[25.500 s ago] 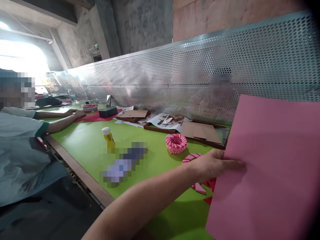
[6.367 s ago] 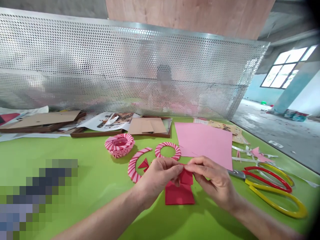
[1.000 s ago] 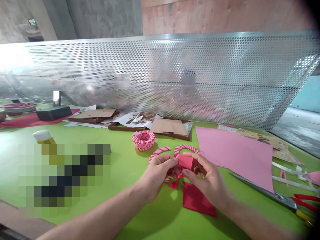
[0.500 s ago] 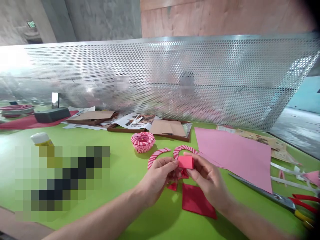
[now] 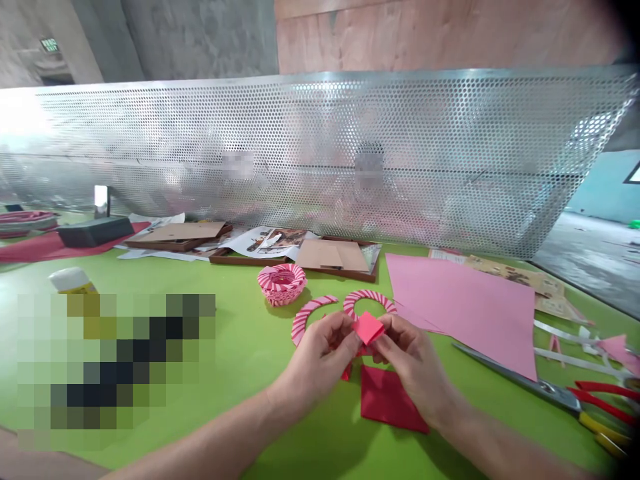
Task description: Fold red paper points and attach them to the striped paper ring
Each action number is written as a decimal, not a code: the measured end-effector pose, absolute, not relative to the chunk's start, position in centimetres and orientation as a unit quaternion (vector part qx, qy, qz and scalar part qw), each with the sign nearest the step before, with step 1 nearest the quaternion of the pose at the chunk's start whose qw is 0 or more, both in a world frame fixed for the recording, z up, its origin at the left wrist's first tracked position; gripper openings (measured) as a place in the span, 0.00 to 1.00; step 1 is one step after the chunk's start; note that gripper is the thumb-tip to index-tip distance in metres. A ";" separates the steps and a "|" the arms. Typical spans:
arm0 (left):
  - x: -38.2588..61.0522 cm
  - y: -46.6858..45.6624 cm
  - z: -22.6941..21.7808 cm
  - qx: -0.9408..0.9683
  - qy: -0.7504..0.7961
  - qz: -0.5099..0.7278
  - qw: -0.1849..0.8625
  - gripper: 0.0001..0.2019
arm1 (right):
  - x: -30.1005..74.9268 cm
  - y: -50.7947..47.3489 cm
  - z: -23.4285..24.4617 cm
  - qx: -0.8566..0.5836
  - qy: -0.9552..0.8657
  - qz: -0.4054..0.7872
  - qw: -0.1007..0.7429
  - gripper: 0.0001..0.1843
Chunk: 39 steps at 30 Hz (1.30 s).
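Folded paper pinched between left hand and right hand, grasped by both; just below right hand, red square; beyond both hands, striped ring; beyond left hand, bowl; right of right hand, scissors

Folded red piece: paper is suggested by its look – matt, with crisply creased edges.
Red sheet: the same smooth, matt paper is seen.
Pink sheet: smooth paper is shown, matt in finish.
Striped basket: formed of paper strips, its wall left rough in texture.
Striped ring: wrapped in smooth paper bands.
Scissors: smooth metal is shown in the blades, glossy plastic-looking coating in the handles.
Surface: covered in smooth green material, lightly glossed.
Screen: perforated metal is seen – shiny, reflective.
Brown tray: edged in wood-like material, topped with matt cardboard.
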<state>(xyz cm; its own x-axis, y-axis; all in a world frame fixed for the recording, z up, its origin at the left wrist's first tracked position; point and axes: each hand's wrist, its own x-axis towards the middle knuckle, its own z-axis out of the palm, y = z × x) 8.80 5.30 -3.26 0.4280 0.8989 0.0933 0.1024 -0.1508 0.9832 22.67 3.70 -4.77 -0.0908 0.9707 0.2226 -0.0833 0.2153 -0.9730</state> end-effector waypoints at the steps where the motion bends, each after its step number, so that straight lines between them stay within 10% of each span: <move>1: 8.8 5.3 -3.2 0.653 0.381 0.377 0.535 0.09 | 22.7 3.7 -4.9 -0.397 -0.559 0.492 0.537 0.10; 16: 8.7 5.5 -2.9 0.605 0.411 0.395 0.556 0.09 | 22.7 3.3 -4.4 -0.408 -0.612 0.487 0.470 0.14; 29: 8.5 5.8 -3.2 0.535 0.396 0.432 0.608 0.11 | 24.1 3.7 -4.6 -0.343 -0.811 0.001 0.474 0.14; 39: 8.1 5.8 -2.9 0.546 0.351 0.441 0.620 0.09 | 24.8 3.6 -4.3 -0.298 -0.832 -0.090 0.459 0.12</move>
<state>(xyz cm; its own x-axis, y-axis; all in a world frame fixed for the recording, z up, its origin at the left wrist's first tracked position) 8.12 5.83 -2.86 0.3650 0.9299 0.0453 -0.1631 0.0159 0.9865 24.77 3.59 -4.29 -0.4007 0.4138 0.8174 0.5782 0.8063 -0.1247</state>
